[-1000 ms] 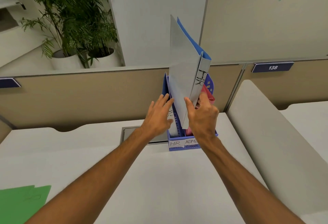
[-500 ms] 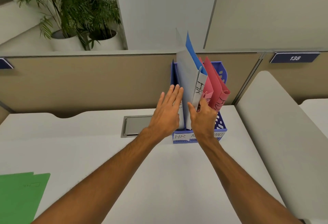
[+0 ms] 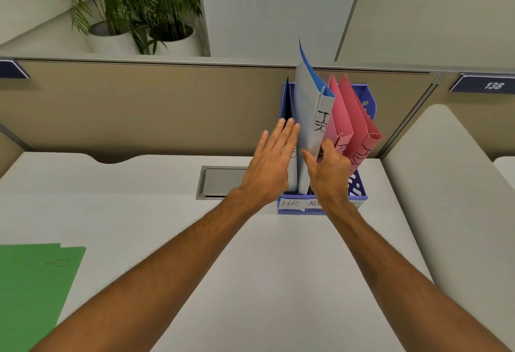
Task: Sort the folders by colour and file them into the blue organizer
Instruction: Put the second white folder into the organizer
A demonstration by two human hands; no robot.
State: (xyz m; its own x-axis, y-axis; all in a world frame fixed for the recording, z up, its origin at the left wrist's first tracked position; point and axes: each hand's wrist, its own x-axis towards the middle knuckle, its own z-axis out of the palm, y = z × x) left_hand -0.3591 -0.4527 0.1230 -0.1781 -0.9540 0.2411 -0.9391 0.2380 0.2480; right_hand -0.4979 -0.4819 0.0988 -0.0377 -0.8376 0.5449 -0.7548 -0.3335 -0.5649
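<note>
A blue organizer (image 3: 359, 184) stands at the back of the white desk, with labels "HR" and "ADM" on its front. A blue folder marked "HR" (image 3: 309, 117) stands upright in its left slot. My right hand (image 3: 327, 169) pinches the folder's lower spine. My left hand (image 3: 271, 162) lies flat with fingers straight against the folder's left face. Another blue folder (image 3: 287, 100) stands just left of it. Two pink folders (image 3: 354, 126) lean in the slots to the right. Green folders (image 3: 30, 290) lie flat at the desk's front left.
A grey cable hatch (image 3: 220, 183) is set into the desk left of the organizer. A beige partition (image 3: 139, 106) runs behind the desk, and a padded divider (image 3: 451, 198) closes the right side. Potted plants (image 3: 131, 8) stand beyond the partition.
The blue "HR" folder has come down from above the organizer into its left slot. My left hand has flattened against its side, and my right hand has followed it down.
</note>
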